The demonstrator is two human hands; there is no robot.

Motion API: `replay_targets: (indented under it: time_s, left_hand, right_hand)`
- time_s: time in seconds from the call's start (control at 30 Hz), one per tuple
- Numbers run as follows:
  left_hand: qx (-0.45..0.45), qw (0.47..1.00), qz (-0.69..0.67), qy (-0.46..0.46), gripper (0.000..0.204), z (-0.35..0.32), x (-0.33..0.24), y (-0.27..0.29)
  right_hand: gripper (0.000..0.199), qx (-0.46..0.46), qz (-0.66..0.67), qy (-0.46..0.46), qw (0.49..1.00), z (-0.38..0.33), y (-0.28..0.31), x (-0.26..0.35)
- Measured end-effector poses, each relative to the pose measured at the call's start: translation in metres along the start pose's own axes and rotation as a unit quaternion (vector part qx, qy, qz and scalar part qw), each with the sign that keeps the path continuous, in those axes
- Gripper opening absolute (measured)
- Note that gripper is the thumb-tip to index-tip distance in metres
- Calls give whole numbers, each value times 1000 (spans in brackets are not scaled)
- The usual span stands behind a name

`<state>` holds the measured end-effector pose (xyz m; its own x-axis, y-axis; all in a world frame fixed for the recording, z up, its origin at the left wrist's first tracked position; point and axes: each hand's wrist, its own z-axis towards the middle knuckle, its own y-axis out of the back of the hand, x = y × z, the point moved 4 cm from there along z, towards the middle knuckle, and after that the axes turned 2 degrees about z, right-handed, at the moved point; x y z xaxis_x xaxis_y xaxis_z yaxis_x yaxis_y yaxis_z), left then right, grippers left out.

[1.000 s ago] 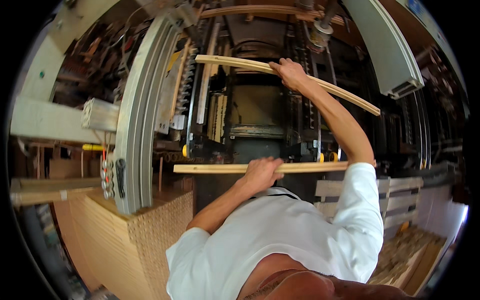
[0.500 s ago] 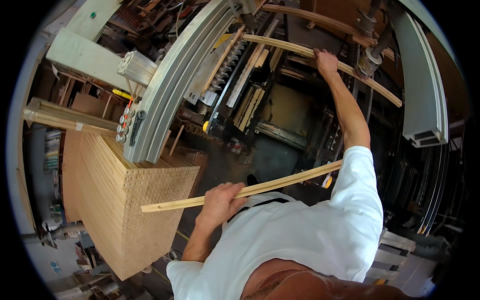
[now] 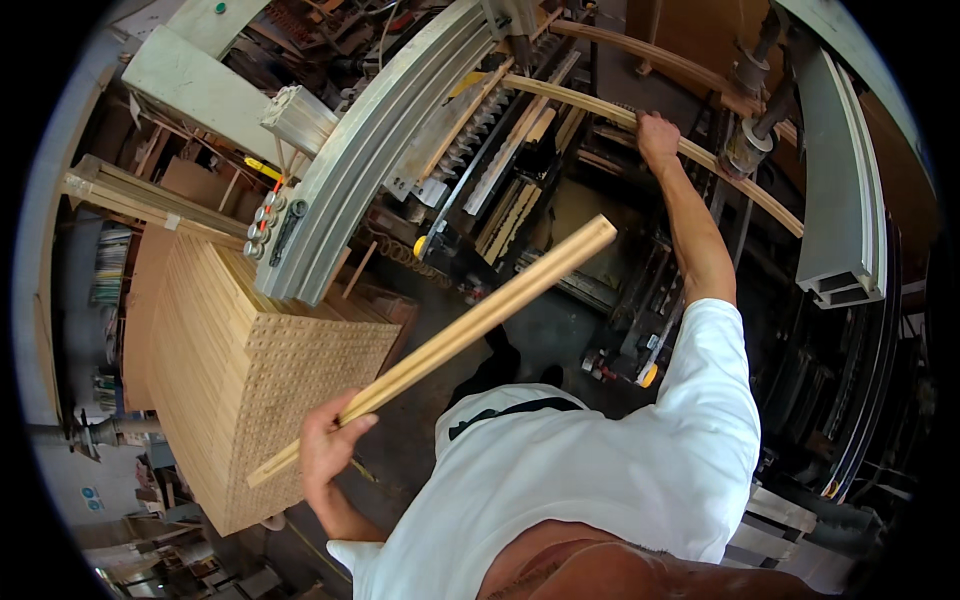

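My left hand is closed round a pale grooved wooden strip near its lower end. That strip slants up to the right, its far end raised in front of the machine. Farther off, my right hand has its fingers wrapped over a second wooden strip, which lies crosswise on the machine. Left of my left hand stands a large block of stacked wooden strips, with dotted ends facing me. The held strip's lower end overlaps this stack in view; I cannot tell whether they touch.
A curved-looking metal beam with a button panel rises over the stack. Another metal beam stands at right, near metal cylinders above the right-hand strip. A yellow cap marks a rail end near my body.
My left hand has moved left and down toward me. Its strip has swung steeper, with the far end now lifted clear of my right arm. My right hand stays on its strip.
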<state>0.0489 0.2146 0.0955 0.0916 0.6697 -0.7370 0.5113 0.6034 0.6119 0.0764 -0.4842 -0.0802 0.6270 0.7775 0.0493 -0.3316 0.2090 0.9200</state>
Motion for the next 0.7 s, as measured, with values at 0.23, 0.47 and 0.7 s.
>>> replay_targets:
  time_s: [0.23, 0.47, 0.7]
  left_hand:
    - [-164, 985, -51, -17, 40, -66, 37, 101]
    - [-278, 950, -138, -41, 58, -138, 80, 181]
    - [-405, 886, -225, -4, 38, -80, 109, 264]
  right_hand:
    - [26, 2, 12, -16, 1000, 1, -5, -9]
    - [26, 88, -42, -21, 995, 8, -12, -9]
    - [46, -81, 267, 41, 959, -33, 47, 107]
